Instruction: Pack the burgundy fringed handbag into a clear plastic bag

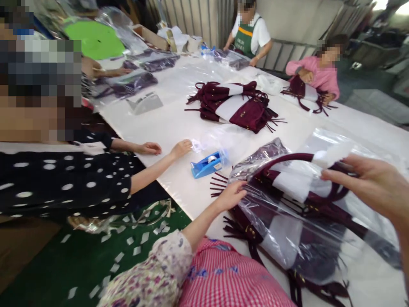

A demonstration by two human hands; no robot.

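A maroon bag (pixel 255 183) with a white paper band and tassels lies at the right front, partly under clear plastic (pixel 275 213). My left hand (pixel 230 196) is at the left edge of the plastic, its fingers closed on it. My right hand (pixel 367 179) pinches the bag's maroon strap by a piece of white wrapping (pixel 332 155), lifted above the bag. More maroon bags with white bands lie beneath the plastic. A blue tape dispenser (pixel 209 164) stands on the white table (pixel 169 166), left of the plastic.
A pile of maroon bags (pixel 239 104) lies mid-table. At the left, a person in polka dots reaches toward thin plastic near the dispenser (pixel 196 145). Two people work across the table, one holding a maroon bag (pixel 308 94). Purple wrapped packages (pixel 137 83) and a grey holder (pixel 145 103) lie back left.
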